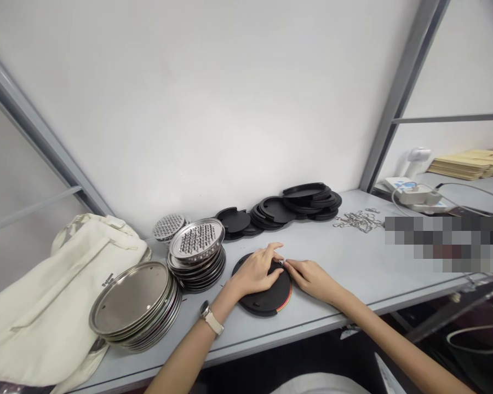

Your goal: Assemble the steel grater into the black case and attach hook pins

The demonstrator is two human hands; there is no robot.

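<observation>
A black round disc [259, 290] lies on the table in front of me, with a red and yellow rim showing along its right side. My left hand [257, 271] rests on top of it, thumb and fingers apart. A watch with a light strap is on that wrist. At the disc's upper right edge, my right hand [306, 278] pinches a small silver metal piece [281, 263]. The fingertips partly cover this piece, so its exact shape is hard to make out.
Left of the disc stand a stack of round metal plates [133, 301] and a stack of round graters [197, 241], beside a cream cloth bag [45, 306]. Black round holders [277, 209] lie along the wall. Small silver metal pieces [359, 220] are heaped at right, near a white device [414, 191].
</observation>
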